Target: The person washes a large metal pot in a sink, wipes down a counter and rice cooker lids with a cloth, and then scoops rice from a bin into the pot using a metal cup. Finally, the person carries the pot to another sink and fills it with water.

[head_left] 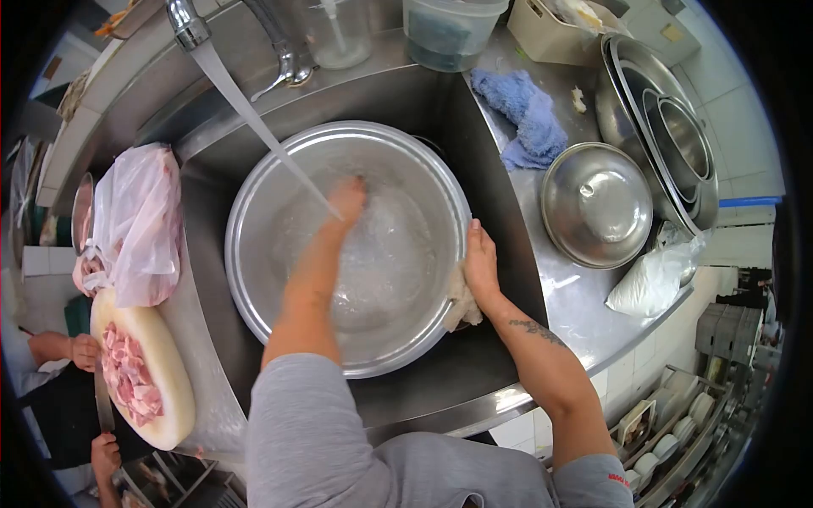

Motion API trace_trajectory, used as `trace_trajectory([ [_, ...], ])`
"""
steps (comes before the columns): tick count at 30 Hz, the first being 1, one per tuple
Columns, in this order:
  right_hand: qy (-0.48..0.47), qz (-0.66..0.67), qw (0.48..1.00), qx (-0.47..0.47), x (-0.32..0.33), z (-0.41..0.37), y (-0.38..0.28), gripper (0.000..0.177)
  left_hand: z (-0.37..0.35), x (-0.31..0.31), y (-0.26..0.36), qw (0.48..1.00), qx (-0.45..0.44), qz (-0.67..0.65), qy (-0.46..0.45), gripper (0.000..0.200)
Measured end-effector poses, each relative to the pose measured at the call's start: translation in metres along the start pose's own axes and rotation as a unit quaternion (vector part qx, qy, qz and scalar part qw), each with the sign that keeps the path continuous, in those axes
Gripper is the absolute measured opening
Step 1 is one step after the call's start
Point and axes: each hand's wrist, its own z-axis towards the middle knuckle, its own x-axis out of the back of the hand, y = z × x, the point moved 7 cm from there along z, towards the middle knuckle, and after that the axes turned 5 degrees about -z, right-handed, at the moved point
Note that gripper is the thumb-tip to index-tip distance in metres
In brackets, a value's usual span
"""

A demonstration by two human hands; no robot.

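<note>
A large round metal basin [241,254] sits in the steel sink [216,309] with water in it. My left hand [349,199] reaches down into the basin, its fingers smeared by motion and partly in the water. A stream from the tap [190,32] falls beside that hand. My right hand [481,264] is at the basin's right rim, fingers stretched along the outside. A pale, wet cloth [461,303] is bunched between the right palm and the rim, held there by the hand.
At left, a person's hands [83,353] hold a knife [103,398] by a round board [174,415] with cut meat, near a plastic bag [140,224] of meat. On the right counter are a blue towel [529,118], an upturned bowl [597,205], stacked basins [618,102] and a white bag [652,284].
</note>
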Motion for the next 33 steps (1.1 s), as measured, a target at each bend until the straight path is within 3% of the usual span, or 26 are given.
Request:
trace_trajectory([
  [1, -0.005, 0.000, 1.000, 0.001, 0.001, 0.002, 0.002, 0.056, -0.010, 0.000, -0.031, 1.000, 0.015, -0.005, 0.011, 0.022],
  [3, -0.005, 0.009, 1.000, 0.005, 0.004, 0.002, -0.003, 0.056, -0.057, 0.026, -0.060, 0.998, 0.045, 0.016, -0.050, 0.023],
  [5, -0.005, 0.017, 1.000, 0.011, 0.002, 0.005, -0.006, 0.055, -0.118, 0.000, -0.081, 0.977, 0.045, 0.146, -0.149, 0.024],
  [6, -0.003, 0.016, 1.000, 0.010, 0.001, 0.005, -0.001, 0.055, -0.155, -0.012, -0.084, 0.970, 0.077, 0.082, -0.216, 0.027],
  [8, -0.002, 0.019, 1.000, 0.014, 0.005, 0.009, -0.004, 0.055, -0.217, -0.013, -0.034, 0.905, 0.087, 0.074, -0.409, 0.029],
  [9, -0.006, 0.023, 1.000, 0.013, 0.006, 0.007, -0.006, 0.055, -0.225, 0.018, 0.028, 0.876, 0.003, 0.032, -0.481, 0.028],
  [10, -0.009, 0.028, 0.999, 0.012, 0.006, 0.004, -0.007, 0.054, -0.243, -0.018, 0.052, 0.897, 0.082, -0.081, -0.428, 0.029],
  [11, -0.010, 0.043, 0.999, 0.008, 0.005, 0.002, -0.004, 0.055, -0.226, 0.012, 0.109, 0.935, 0.000, -0.173, -0.310, 0.030],
  [13, -0.009, 0.069, 0.998, 0.007, 0.004, 0.007, 0.003, 0.055, -0.168, -0.032, 0.168, 0.894, 0.061, -0.390, -0.210, 0.027],
  [14, -0.007, 0.070, 0.997, -0.001, 0.007, 0.010, 0.000, 0.054, -0.121, 0.018, 0.184, 0.843, 0.224, -0.480, -0.090, 0.024],
  [15, -0.007, 0.071, 0.997, -0.012, 0.010, 0.012, -0.002, 0.053, -0.081, 0.029, 0.192, 0.822, 0.179, -0.517, -0.162, 0.024],
  [17, 0.002, 0.076, 0.997, -0.015, 0.009, 0.008, 0.001, 0.050, -0.043, 0.110, 0.181, 0.784, 0.262, -0.531, 0.185, 0.027],
  [19, 0.008, 0.079, 0.997, 0.020, 0.006, 0.014, 0.001, 0.048, -0.069, 0.114, 0.198, 0.831, 0.187, -0.503, 0.145, 0.029],
  [20, -0.040, -0.022, 0.999, 0.008, 0.003, 0.015, 0.006, 0.044, -0.096, 0.115, 0.203, 0.856, 0.147, -0.482, 0.118, 0.031],
  [22, -0.019, 0.008, 1.000, 0.011, 0.000, 0.008, 0.003, 0.044, -0.166, 0.130, 0.199, 0.873, 0.089, -0.478, 0.024, 0.032],
  [26, -0.014, 0.010, 1.000, 0.020, 0.000, 0.006, -0.003, 0.044, -0.271, 0.128, 0.076, 0.912, 0.003, -0.353, -0.209, 0.030],
  [27, -0.016, 0.003, 1.000, 0.024, 0.001, 0.006, -0.004, 0.044, -0.273, 0.119, 0.020, 0.927, -0.069, -0.256, -0.264, 0.024],
  [28, -0.012, 0.004, 1.000, 0.026, 0.004, 0.007, -0.003, 0.044, -0.252, 0.147, -0.020, 0.961, -0.183, -0.117, -0.170, 0.018],
  [29, -0.011, 0.006, 0.999, 0.029, 0.004, 0.007, -0.003, 0.044, -0.213, 0.153, -0.062, 0.962, -0.152, 0.009, -0.227, 0.017],
  [30, -0.012, 0.014, 0.999, 0.034, 0.000, 0.007, -0.006, 0.045, -0.166, 0.157, -0.100, 0.971, -0.084, 0.112, -0.195, 0.016],
  [31, -0.014, 0.012, 0.999, 0.032, -0.003, 0.006, -0.008, 0.045, -0.121, 0.158, -0.110, 0.973, -0.169, 0.137, -0.078, 0.016],
  [32, -0.013, 0.008, 0.999, 0.029, -0.001, 0.006, -0.010, 0.045, -0.082, 0.169, -0.092, 0.955, -0.231, 0.181, -0.050, 0.021],
  [33, -0.011, 0.003, 1.000, 0.027, 0.001, 0.005, -0.009, 0.046, -0.072, 0.161, -0.085, 0.952, -0.219, 0.213, -0.027, 0.023],
])
